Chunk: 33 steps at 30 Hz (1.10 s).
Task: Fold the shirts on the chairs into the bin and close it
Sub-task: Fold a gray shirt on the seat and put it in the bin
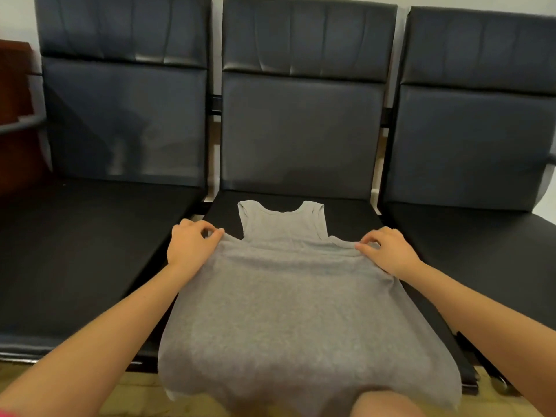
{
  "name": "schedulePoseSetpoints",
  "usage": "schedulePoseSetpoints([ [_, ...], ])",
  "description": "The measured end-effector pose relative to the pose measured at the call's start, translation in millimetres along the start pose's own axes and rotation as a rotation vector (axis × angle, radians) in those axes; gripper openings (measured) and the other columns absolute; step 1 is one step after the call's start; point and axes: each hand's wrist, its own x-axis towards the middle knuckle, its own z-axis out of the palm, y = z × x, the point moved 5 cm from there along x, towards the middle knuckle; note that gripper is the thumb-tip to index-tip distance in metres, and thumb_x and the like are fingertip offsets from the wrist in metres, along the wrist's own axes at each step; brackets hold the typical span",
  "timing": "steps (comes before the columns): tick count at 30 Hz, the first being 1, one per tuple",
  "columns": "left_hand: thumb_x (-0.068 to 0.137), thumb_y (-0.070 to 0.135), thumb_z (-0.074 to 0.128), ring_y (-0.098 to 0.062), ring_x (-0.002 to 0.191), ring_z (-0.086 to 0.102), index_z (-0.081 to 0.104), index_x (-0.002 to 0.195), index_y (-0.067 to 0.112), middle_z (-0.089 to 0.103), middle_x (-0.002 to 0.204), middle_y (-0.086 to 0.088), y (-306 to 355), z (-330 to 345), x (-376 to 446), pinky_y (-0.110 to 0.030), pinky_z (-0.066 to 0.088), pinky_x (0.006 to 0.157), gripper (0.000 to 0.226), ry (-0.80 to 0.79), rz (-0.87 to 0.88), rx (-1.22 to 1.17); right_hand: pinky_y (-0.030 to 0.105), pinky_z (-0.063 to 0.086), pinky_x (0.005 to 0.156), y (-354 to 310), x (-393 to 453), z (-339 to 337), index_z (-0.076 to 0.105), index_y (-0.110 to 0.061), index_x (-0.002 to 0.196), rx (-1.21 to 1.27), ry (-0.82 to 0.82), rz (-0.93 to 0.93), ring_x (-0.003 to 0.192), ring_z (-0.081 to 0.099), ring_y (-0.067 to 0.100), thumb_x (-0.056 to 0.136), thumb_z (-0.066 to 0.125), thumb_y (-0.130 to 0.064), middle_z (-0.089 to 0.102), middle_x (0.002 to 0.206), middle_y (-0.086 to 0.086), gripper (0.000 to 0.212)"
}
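- A grey sleeveless shirt (301,311) is lying flat on the seat of the middle chair (301,130), neck end pointing toward the backrest and hem hanging over the seat's front edge toward the camera.
- The left hand (191,246) is pinching the shirt's left armhole corner, thumb and curled fingers closing on the fabric edge.
- The right hand (386,249) is pinching the matching corner on the right side, fingertips pressing the cloth just below the shoulder strap.
- Both bare forearms are reaching in from the bottom corners, 1 on each side of the garment.
- The 2 shoulder straps and the scooped neckline are resting on the dark seat between and beyond the hands.
- The left chair (120,115) and the right chair (475,130) are standing just beside the middle one, 3 black padded seats in a row against a pale wall.
- A reddish-brown piece of furniture (15,115) is showing at the far left edge.
- A knee is showing at the bottom edge, beneath the hem.
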Motion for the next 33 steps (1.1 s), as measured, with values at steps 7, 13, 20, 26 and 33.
schedulePoseSetpoints([
  [7, 0.089, 0.039, 0.064, -0.019, 0.121, 0.046, 0.064, 0.109, 0.038, 0.054, 0.116, 0.007, 8.8, 18.8, 27.5, -0.034, 0.04, 0.102, 0.02, -0.486, 0.19, 0.114, 0.042, 0.038, 0.103, 0.9, 32.2, 23.9, 0.062, -0.037, 0.089, 0.022, -0.124, -0.028, 0.119, 0.043, 0.019, 0.084, 0.066, -0.047, 0.053, 0.118, -0.003, 0.012],
  [13, 0.091, 0.02, 0.064, -0.01, 0.093, 0.062, 0.071, 0.094, 0.024, 0.066, 0.097, 0.008, 8.3, 10.3, 35.9, -0.019, 0.047, 0.07, 0.009, -0.429, 0.095, -0.212, 0.031, 0.045, 0.085, 3.1, 44.8, 17.7, 0.064, -0.017, 0.094, 0.403, -0.013, 0.011, 0.094, 0.057, 0.014, 0.091, 0.063, -0.029, 0.063, 0.096, -0.002, 0.012],
  [20, 0.092, 0.016, 0.06, -0.016, 0.107, 0.054, 0.07, 0.103, 0.021, 0.061, 0.112, 0.001, 14.1, 4.0, 86.7, -0.027, 0.038, 0.09, 0.016, -0.059, 0.051, -0.214, 0.032, 0.044, 0.077, 6.4, 80.7, 1.5, 0.065, -0.017, 0.095, 0.306, 0.143, 0.111, 0.089, 0.055, 0.015, 0.092, 0.061, -0.029, 0.062, 0.094, -0.003, 0.013],
  [26, 0.093, 0.017, 0.058, -0.018, 0.103, 0.059, 0.066, 0.116, 0.021, 0.06, 0.119, -0.002, 22.0, 41.8, 112.3, -0.03, 0.046, 0.087, 0.025, -0.226, 0.068, 0.115, 0.036, 0.053, 0.08, -4.1, 109.9, 19.2, 0.066, -0.022, 0.085, 0.093, -0.07, 0.095, 0.084, 0.061, 0.015, 0.089, 0.063, -0.043, 0.066, 0.085, -0.004, 0.022],
  [33, 0.087, 0.053, 0.06, -0.025, 0.119, 0.053, 0.046, 0.138, 0.022, 0.055, 0.13, -0.005, 41.7, 89.0, 150.1, -0.039, 0.047, 0.096, 0.061, -0.272, -0.013, 0.102, 0.038, 0.044, 0.096, -47.7, 167.0, 41.5, 0.055, -0.012, 0.131, 0.111, 0.036, 0.117, 0.121, 0.049, 0.027, 0.09, 0.057, -0.054, 0.055, 0.129, 0.009, 0.059],
])
